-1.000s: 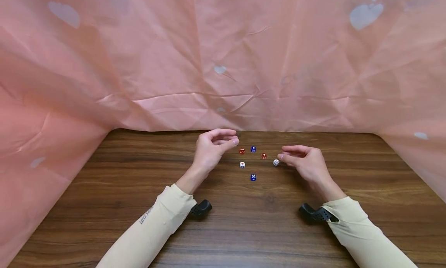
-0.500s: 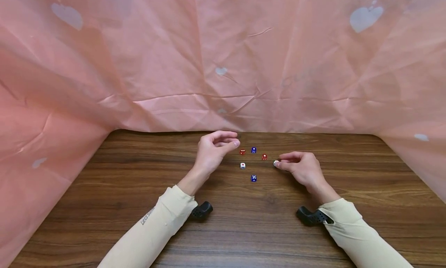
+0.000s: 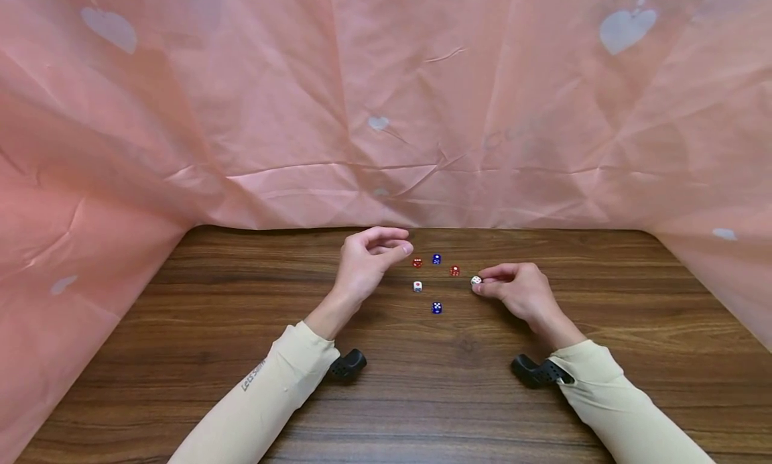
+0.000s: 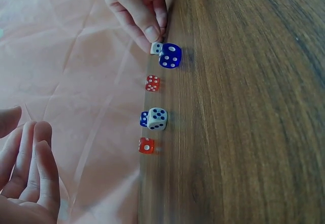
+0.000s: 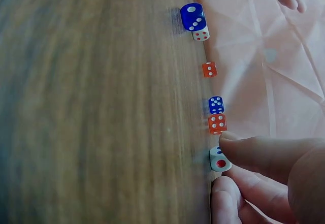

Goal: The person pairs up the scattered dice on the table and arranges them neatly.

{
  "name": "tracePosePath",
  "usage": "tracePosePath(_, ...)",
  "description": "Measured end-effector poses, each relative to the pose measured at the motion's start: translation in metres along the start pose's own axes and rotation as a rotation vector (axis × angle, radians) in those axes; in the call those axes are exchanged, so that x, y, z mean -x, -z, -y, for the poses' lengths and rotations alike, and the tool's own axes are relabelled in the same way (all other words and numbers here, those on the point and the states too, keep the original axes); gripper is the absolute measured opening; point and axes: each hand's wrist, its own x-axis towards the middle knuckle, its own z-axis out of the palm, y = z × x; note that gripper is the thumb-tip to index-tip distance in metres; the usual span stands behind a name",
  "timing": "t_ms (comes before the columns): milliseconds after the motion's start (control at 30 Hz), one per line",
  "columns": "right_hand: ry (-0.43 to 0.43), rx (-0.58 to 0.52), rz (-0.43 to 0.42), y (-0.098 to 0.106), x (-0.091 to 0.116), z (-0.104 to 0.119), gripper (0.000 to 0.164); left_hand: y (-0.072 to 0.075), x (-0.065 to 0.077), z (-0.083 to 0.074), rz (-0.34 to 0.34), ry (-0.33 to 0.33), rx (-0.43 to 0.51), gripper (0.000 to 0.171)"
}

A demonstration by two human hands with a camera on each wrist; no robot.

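My right hand [image 3: 515, 290] pinches a white die [image 3: 476, 281] by thumb and fingers at the right end of a group of dice. In the right wrist view the thumb [image 5: 254, 145] lies along that die's side, and a red pip shows on it. My left hand [image 3: 368, 259] hovers with loosely bent fingers and nothing in it, left of a red die [image 3: 417, 263]. Between the hands lie a blue die [image 3: 437, 259], a second red die [image 3: 455, 271] and another white die [image 3: 417, 286]. A second blue die [image 3: 437, 308] sits closest to me.
The dice stand on a brown wood-grain table [image 3: 386, 410]. A pink curtain [image 3: 386, 82] with pale hearts rises along its back and sides. Black wrist-worn devices [image 3: 533, 371] stick out from both cream sleeves [image 3: 259, 390].
My right hand has come slightly toward me and left and taken hold of the white die beside it. A different face of that die now shows. The left hand stays nearly still.
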Motion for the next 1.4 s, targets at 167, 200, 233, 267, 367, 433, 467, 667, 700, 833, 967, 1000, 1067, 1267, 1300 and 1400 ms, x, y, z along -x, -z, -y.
tracePosePath(167, 0.004, 0.014, -0.004, -0.0019, -0.0005, 0.0011, 0.036, 0.0014, -0.0002, -0.0008, 0.002, 0.015, 0.020, 0.026)
tracePosePath(200, 0.008, 0.018, -0.007, -0.0022, -0.0006, 0.0013, 0.035, 0.0017, -0.0003, -0.0010, 0.003, 0.018, 0.024, 0.025)
tracePosePath(233, 0.011, 0.022, -0.009, -0.0026, -0.0005, 0.0015, 0.035, 0.0020, -0.0003, -0.0011, 0.002, 0.020, 0.025, 0.025)
tracePosePath(267, 0.012, 0.023, -0.009, -0.0031, -0.0004, 0.0018, 0.035, 0.0024, -0.0005, -0.0009, 0.002, 0.021, 0.025, 0.025)
tracePosePath(367, 0.019, 0.029, -0.014, -0.0043, 0.0007, 0.0032, 0.034, 0.0036, -0.0001, -0.0008, 0.000, 0.023, 0.026, 0.025)
tracePosePath(433, 0.017, 0.029, -0.012, -0.0047, 0.0009, 0.0041, 0.034, 0.0041, 0.0001, -0.0009, -0.002, 0.022, 0.025, 0.025)
tracePosePath(467, 0.016, 0.027, -0.013, -0.0049, 0.0010, 0.0046, 0.034, 0.0043, 0.0004, -0.0012, -0.003, 0.022, 0.026, 0.025)
tracePosePath(667, 0.014, 0.037, -0.013, -0.0048, -0.0008, 0.0053, 0.030, 0.0048, 0.0008, -0.0024, -0.005, 0.026, 0.030, 0.025)
tracePosePath(700, 0.014, 0.041, -0.013, -0.0048, -0.0012, 0.0053, 0.030, 0.0049, 0.0008, -0.0024, -0.005, 0.026, 0.030, 0.025)
tracePosePath(833, 0.019, 0.057, -0.017, -0.0052, -0.0030, 0.0052, 0.027, 0.0056, 0.0006, -0.0025, -0.005, 0.028, 0.030, 0.025)
tracePosePath(967, 0.031, 0.065, -0.016, -0.0055, -0.0034, 0.0060, 0.026, 0.0059, 0.0006, -0.0025, -0.007, 0.025, 0.030, 0.024)
tracePosePath(1000, 0.033, 0.064, -0.013, -0.0053, -0.0033, 0.0061, 0.027, 0.0059, 0.0005, -0.0023, -0.009, 0.025, 0.031, 0.025)
tracePosePath(1067, 0.032, 0.055, -0.009, -0.0045, -0.0029, 0.0064, 0.028, 0.0059, 0.0003, -0.0020, -0.011, 0.026, 0.031, 0.025)
tracePosePath(1267, 0.036, 0.033, 0.004, 0.0005, -0.0011, 0.0046, 0.028, 0.0051, 0.0005, -0.0017, -0.005, 0.027, 0.028, 0.026)
tracePosePath(1300, 0.039, 0.033, 0.004, 0.0014, -0.0010, 0.0041, 0.028, 0.0050, 0.0005, -0.0018, -0.003, 0.026, 0.028, 0.026)
tracePosePath(1400, 0.053, 0.039, 0.003, 0.0035, -0.0001, 0.0040, 0.028, 0.0043, 0.0002, -0.0016, 0.000, 0.019, 0.028, 0.025)
